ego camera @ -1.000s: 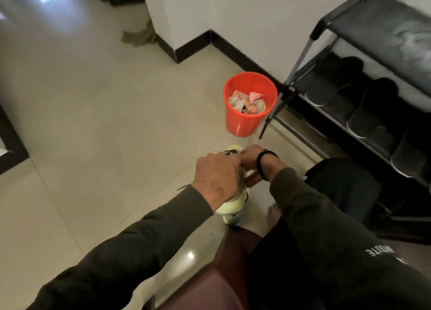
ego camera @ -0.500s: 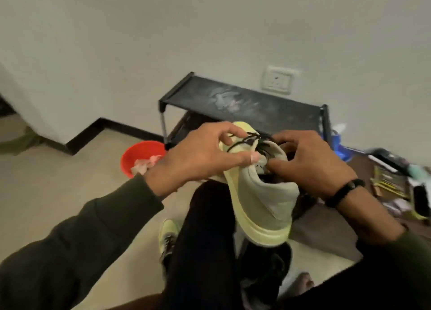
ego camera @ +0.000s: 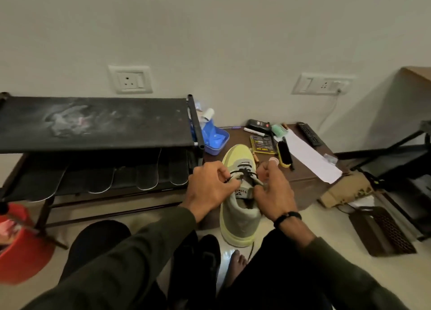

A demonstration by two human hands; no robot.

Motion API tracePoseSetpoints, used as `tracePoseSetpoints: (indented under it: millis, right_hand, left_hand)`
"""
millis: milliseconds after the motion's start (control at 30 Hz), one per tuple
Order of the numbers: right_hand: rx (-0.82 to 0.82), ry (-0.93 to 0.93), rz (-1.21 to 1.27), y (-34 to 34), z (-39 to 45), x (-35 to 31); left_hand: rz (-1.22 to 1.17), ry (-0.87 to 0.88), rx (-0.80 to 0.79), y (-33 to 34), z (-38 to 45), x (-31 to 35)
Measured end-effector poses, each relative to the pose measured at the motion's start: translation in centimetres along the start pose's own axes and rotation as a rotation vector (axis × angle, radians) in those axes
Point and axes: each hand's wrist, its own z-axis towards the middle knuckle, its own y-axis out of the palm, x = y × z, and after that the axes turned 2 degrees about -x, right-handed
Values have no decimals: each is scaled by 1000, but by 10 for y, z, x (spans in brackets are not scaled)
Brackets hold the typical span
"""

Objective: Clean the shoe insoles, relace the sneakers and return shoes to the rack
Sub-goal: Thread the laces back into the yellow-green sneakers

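nearest: person's dark-sleeved arms and dark trousered knees; a second, dark shoe (ego camera: pixel 205 260) on the floor between the legs, laces not visible.
sneaker (ego camera: pixel 240 207): pale yellow-green, heel toward the viewer, toe resting on the near edge of the low brown table (ego camera: pixel 310 181), heel hanging over the floor.
left hand (ego camera: pixel 210 188): grip curled, pinching the black lace (ego camera: pixel 242 172) at the sneaker's left side.
right hand (ego camera: pixel 272 190): grip curled, pinching the lace at the tongue's right side.
progress, as judged: lace threaded through the upper eyelets, knot apparently being tied or tightened; relacing of this sneaker nearly done. whether its insole is back inside, cannot tell.
shoe rack (ego camera: pixel 93 125), at the table's left end: insoles (ego camera: pixel 147 177) lean in a row on its lower shelf, so they look cleaned but not refitted; shoes not yet returned.
farther on the table: shoe brush (ego camera: pixel 285 154), blue tub (ego camera: pixel 215 139).
far left: red bucket (ego camera: pixel 21 251).
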Motion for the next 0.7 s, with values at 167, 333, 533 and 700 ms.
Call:
tracePoseSetpoints:
  millis: [167, 333, 533, 700]
  right_hand:
    - [19, 167, 133, 59, 52, 32]
    - [111, 151, 268, 78, 93, 43]
    - [127, 217, 880, 62, 108, 35]
    - [115, 190, 870, 43, 119, 40]
  left_hand:
    - [26, 26, 32, 47, 41, -32]
    - [48, 0, 57, 65, 81, -48]
    - [1, -113, -18, 64, 105, -49]
    - [-31, -172, -84, 58, 108, -49]
